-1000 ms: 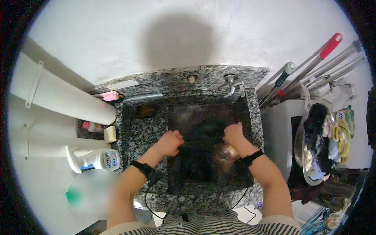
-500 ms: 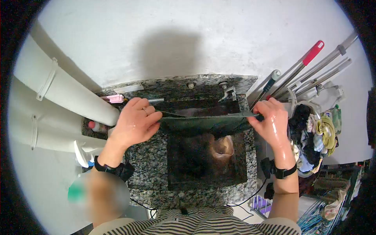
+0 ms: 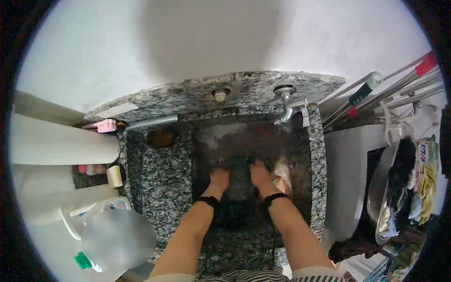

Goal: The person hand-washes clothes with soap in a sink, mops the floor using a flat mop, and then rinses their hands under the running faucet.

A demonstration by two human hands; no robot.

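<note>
Both of my hands are down inside the dark stone sink (image 3: 303,207). My left hand (image 3: 219,178) and my right hand (image 3: 260,174) are closed on a dark cloth (image 3: 239,181), a short way apart. Their fingertips are partly hidden in the dark, wet basin. Close to the right of my right hand lies a pale cloth (image 3: 283,176), partly under the wrist. The metal tap (image 3: 285,109) is above the basin at the back right.
A brown oval object (image 3: 160,137) lies on the granite washboard (image 3: 164,188). Pink brush (image 3: 106,125), soap bar (image 3: 114,176) and bottles stand left. On the right are mop handles (image 3: 364,91) and a metal basin (image 3: 376,192) beside clothes (image 3: 401,174).
My hands have brought the dark cloth from above the sink down into the basin, coming closer together. The view has shifted nearer to the sink.
</note>
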